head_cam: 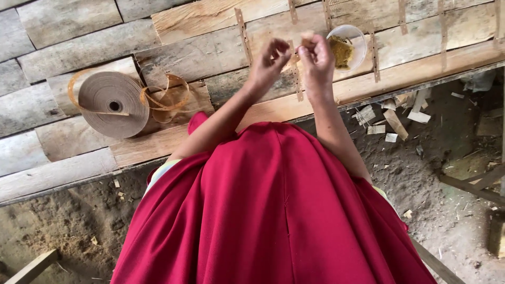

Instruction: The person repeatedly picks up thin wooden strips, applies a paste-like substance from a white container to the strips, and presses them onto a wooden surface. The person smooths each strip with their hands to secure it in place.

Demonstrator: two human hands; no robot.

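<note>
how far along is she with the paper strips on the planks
Done: several cut strips already lie in a row across the plank table. In hand: the left hand and right hand pinch a small piece together beside the cup of yellow-brown paste. Left: the tape roll looks mostly unused.

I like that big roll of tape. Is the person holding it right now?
No, the roll lies alone on the planks, away from both hands.

left hand (271, 60): raised, fingers curled | right hand (317, 60): raised, fingertips pinched | hands close together
</note>
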